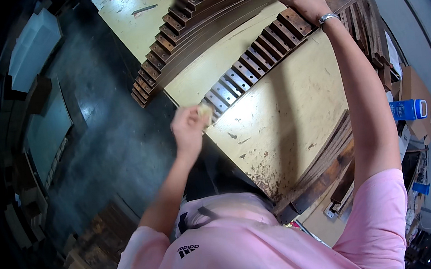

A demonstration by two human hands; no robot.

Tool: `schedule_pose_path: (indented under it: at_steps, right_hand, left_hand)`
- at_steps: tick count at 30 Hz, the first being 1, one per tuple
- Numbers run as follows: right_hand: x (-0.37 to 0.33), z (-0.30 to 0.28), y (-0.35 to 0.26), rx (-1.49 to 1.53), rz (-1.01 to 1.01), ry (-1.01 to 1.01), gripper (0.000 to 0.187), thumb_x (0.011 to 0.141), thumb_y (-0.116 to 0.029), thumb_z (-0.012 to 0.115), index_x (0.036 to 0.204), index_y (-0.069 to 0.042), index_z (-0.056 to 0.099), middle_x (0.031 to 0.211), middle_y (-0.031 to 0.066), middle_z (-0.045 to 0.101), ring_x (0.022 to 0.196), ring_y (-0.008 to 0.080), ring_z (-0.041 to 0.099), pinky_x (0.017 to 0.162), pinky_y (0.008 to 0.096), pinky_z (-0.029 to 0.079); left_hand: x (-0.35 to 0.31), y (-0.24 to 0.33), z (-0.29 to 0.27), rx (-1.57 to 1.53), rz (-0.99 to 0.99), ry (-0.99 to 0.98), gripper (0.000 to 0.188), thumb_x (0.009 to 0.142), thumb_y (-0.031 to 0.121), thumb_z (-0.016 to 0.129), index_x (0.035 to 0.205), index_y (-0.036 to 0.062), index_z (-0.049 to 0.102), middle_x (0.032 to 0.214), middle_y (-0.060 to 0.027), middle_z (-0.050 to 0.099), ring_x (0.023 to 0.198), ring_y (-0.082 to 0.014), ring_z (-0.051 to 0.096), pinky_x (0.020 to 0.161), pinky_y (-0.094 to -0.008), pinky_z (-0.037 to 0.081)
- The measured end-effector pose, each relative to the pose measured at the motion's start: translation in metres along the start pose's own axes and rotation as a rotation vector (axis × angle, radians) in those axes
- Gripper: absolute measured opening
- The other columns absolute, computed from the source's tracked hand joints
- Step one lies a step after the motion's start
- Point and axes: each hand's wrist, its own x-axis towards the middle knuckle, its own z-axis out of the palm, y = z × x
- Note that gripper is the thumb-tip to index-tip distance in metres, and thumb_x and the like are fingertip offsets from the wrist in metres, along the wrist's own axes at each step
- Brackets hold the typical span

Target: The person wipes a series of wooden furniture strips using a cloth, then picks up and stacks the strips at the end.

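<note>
– Dark flooring (100,141) is seen left of the left fingers (193,117); what is borne by the bench (319,71)?

– A stepped row of drilled metal pieces (243,74), stretched between the left fingers and the right fingers (293,1).

– How are the fingers set?

– A pale yellow pad (205,113) is pinched by the left, nearly closed. The right are bent over the row's far end; whether anything is gripped cannot be told.

– And handling?

– Weight and stiffness are to be expected, with rough rust and possibly sharp edges; each piece is best taken by its long sides.

– Containers?

– Right of the right fingers, nearer the body, a blue bottle (406,110) is seen beside a cardboard box (414,84); their contents cannot be made out.
</note>
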Motion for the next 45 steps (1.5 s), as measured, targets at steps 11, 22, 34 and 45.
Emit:
schedule_pose_path:
  at_steps: [11, 22, 34, 45]
  right_hand:
    - [0.001, -0.005, 0.005, 0.186, 0.075, -0.014, 0.049, 0.093, -0.053, 0.048, 0.1, -0.011, 0.073, 0.097, 0.0183, 0.069, 0.096, 0.0383, 0.063, 0.086, 0.0447, 0.049]
    - [0.0, 0.002, 0.004, 0.341, 0.162, 0.114, 0.054, 0.085, -0.051, 0.057, 0.071, 0.0, 0.07, 0.079, 0.0258, 0.066, 0.083, 0.04, 0.064, 0.083, 0.0451, 0.05]
    - [-0.007, -0.009, -0.002, 0.287, 0.012, 0.115, 0.037, 0.08, -0.033, 0.063, 0.059, -0.003, 0.062, 0.066, 0.0103, 0.061, 0.078, 0.0289, 0.056, 0.099, 0.0427, 0.035]
    - [0.003, -0.025, -0.013, 0.3, 0.016, 0.039, 0.035, 0.077, -0.036, 0.061, 0.069, -0.003, 0.069, 0.071, 0.0089, 0.063, 0.084, 0.0283, 0.054, 0.096, 0.0411, 0.036]
  left_hand:
    - [-0.015, 0.022, 0.011, -0.166, -0.133, -0.039, 0.02, 0.076, -0.004, 0.073, 0.095, -0.0017, 0.067, 0.082, -0.0043, 0.058, 0.066, -0.0098, 0.058, 0.057, -0.022, 0.046]
    - [0.064, 0.064, -0.103, -0.243, -0.033, 0.04, 0.022, 0.083, -0.006, 0.065, 0.105, -0.0009, 0.065, 0.087, -0.0032, 0.065, 0.075, -0.006, 0.058, 0.07, -0.0203, 0.048]
    - [0.427, -0.058, -0.167, 0.83, 0.132, 0.108, 0.029, 0.077, 0.016, 0.076, 0.104, 0.0091, 0.067, 0.094, -0.0085, 0.061, 0.082, -0.0302, 0.063, 0.077, -0.0427, 0.051]
    - [0.54, -0.023, 0.048, 0.889, 0.374, -0.274, 0.087, 0.076, 0.058, 0.069, 0.146, 0.0146, 0.039, 0.152, -0.0203, 0.03, 0.137, -0.0413, 0.032, 0.107, -0.0681, 0.022]
